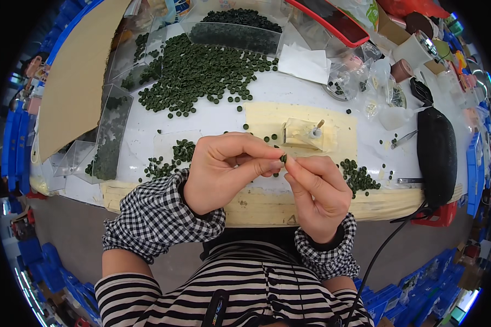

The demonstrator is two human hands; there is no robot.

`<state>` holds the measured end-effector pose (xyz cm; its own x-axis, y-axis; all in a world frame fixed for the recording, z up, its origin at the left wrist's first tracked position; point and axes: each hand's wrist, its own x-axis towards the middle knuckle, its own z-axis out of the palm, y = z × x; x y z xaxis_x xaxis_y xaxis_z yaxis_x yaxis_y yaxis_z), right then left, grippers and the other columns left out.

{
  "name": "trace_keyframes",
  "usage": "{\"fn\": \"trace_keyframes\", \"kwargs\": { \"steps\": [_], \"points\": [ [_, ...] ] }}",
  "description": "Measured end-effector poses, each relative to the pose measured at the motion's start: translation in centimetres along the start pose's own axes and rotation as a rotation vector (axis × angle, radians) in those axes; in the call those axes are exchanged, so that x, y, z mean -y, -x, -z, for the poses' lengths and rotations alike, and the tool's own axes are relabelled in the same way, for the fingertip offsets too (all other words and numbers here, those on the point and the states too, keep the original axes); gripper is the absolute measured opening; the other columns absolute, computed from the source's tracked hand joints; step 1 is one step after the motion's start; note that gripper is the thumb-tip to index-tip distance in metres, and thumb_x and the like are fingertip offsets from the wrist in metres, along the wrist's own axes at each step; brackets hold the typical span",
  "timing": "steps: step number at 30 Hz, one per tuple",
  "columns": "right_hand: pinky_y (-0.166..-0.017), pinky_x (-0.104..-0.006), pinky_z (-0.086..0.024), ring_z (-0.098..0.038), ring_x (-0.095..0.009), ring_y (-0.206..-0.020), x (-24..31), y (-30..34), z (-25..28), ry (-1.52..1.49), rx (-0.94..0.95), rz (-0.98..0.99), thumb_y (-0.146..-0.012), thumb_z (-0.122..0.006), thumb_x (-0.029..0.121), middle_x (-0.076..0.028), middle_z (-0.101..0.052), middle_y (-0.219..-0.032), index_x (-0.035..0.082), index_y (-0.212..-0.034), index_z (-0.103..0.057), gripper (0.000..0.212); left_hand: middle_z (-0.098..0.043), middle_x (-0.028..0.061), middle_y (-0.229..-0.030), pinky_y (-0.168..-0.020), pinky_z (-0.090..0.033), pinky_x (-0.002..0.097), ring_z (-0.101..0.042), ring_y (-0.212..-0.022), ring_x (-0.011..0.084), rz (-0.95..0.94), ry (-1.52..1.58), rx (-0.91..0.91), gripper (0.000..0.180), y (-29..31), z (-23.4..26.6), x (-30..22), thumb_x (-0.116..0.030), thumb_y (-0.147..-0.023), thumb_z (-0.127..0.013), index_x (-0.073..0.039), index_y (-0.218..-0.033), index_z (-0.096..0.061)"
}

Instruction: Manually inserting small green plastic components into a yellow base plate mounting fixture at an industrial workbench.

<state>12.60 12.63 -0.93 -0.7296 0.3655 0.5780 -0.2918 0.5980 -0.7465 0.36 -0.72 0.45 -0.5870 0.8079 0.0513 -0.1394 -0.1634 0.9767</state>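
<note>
Between my fingertips, over the table's front edge, is a small dark green round piece (283, 158). My left hand (223, 166) pinches it with thumb and forefinger from the left. From the right, my right hand (319, 188) pinches at the same piece. Just beyond my hands stands a small block fixture (303, 135) with a short upright peg. Similar green pieces lie in a small heap (163, 164) beside my left wrist and in another heap (359, 177) to the right of my right hand.
A large spread of green pieces (196, 73) covers the back left, before a clear bin (234, 37) of them. Cardboard (73, 76) leans at left. At right are a black padded pouch (436, 155), tweezers (405, 138) and plastic bags. A red-edged phone (338, 22) lies behind white tissue (304, 62).
</note>
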Motion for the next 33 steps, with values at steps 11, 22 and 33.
{"fn": "trace_keyframes", "kwargs": {
  "steps": [11,22,33],
  "points": [
    [-0.066,-0.0258,-0.050,-0.061,-0.019,-0.077,0.10,0.03,0.04,-0.009,0.016,-0.010,-0.074,-0.069,-0.009,-0.009,-0.065,-0.091,0.001,-0.104,-0.070,0.032,-0.067,0.0136,-0.090,-0.071,-0.054,0.0240,-0.066,-0.079,0.0154,-0.003,-0.036,0.017,0.017,0.05,0.08,-0.01,0.009,-0.084,-0.061,0.004,-0.099,-0.066],
    [-0.065,-0.0258,-0.049,-0.061,-0.019,-0.076,-0.06,0.11,0.02,0.003,0.016,0.001,-0.073,-0.069,-0.008,-0.009,-0.065,-0.091,0.001,-0.104,-0.070,0.032,-0.067,0.0128,-0.090,-0.071,-0.054,0.0233,-0.065,-0.079,0.0143,0.025,-0.024,0.005,0.016,0.11,0.07,-0.04,0.008,-0.084,-0.062,0.003,-0.099,-0.067],
    [-0.064,-0.0255,-0.050,-0.061,-0.018,-0.076,-0.18,0.05,-0.02,0.012,0.012,0.027,-0.074,-0.069,-0.008,-0.008,-0.064,-0.090,0.001,-0.104,-0.070,0.032,-0.067,0.0124,-0.089,-0.072,-0.055,0.0235,-0.066,-0.079,0.0146,0.024,-0.008,0.005,0.016,0.11,0.06,0.07,0.007,-0.085,-0.062,0.003,-0.100,-0.067]
  ]
}}
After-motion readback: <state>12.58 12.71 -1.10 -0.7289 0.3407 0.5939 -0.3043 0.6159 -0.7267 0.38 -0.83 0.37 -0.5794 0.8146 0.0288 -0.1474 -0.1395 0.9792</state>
